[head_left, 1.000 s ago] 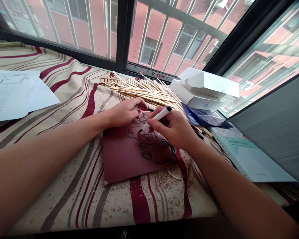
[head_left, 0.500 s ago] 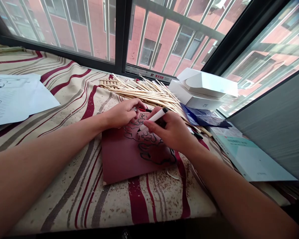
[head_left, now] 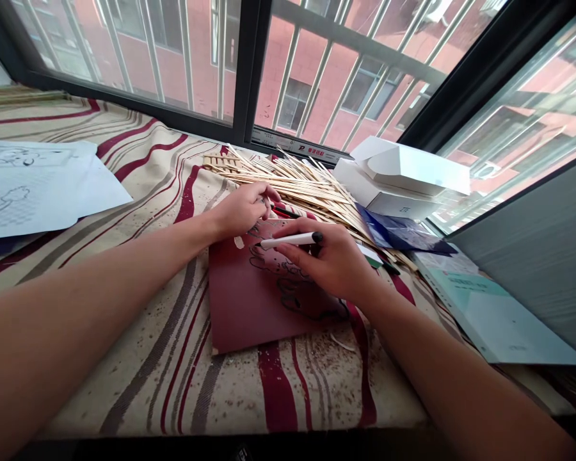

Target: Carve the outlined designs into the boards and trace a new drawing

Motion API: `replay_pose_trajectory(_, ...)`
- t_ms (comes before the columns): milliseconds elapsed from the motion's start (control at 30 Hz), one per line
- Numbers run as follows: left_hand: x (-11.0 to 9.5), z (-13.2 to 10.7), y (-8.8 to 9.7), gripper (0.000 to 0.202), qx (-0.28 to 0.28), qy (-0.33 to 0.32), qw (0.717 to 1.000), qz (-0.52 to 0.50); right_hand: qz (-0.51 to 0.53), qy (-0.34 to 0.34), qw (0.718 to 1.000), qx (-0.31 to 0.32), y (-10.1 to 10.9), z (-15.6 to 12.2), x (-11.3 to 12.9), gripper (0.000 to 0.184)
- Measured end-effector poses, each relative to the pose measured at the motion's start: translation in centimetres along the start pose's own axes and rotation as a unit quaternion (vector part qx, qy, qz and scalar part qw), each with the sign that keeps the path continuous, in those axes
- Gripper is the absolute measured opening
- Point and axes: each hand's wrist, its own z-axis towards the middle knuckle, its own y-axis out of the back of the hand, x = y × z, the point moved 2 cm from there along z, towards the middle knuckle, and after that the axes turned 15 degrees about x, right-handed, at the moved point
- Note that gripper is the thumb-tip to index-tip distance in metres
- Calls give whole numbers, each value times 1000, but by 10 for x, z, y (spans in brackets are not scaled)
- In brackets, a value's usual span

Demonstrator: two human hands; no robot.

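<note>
A dark red board (head_left: pixel 249 307) lies on the striped cloth, with black outline drawings on its right and upper part. My right hand (head_left: pixel 336 259) grips a white marker (head_left: pixel 292 240) with a black end, its tip down at the drawn lines near the board's upper middle. My left hand (head_left: pixel 244 208) is at the board's upper left edge, fingers curled. Whatever those fingers hold, if anything, is hidden. A thin red and black pen-like thing (head_left: pixel 285 211) shows just beside its fingertips. A small pale patch (head_left: pixel 239 242) is on the board below my left hand.
Behind the board lies a heap of thin wooden sticks (head_left: pixel 292 176). A white box (head_left: pixel 403 176) and a dark blue packet (head_left: pixel 403 234) are at the back right. A pale green book (head_left: pixel 499 314) lies right, drawn-on paper sheets (head_left: pixel 52 189) left. Crumbs dot the cloth (head_left: pixel 173 358).
The marker has tilted from steep to nearly flat, and its tip has moved a little left across the board. The whole scene has shifted slightly right in view. My left hand has lifted slightly.
</note>
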Motion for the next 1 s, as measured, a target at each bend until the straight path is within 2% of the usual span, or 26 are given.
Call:
replay_pose_trajectory(900,-2,-1,-2,39,16,15,999,44,-29,3,999,27,5,-1,1,14)
replay_pose_trajectory(1000,-3,-1,-2,41,17,20,999,47,-31,2,999,14,5,-1,2,15)
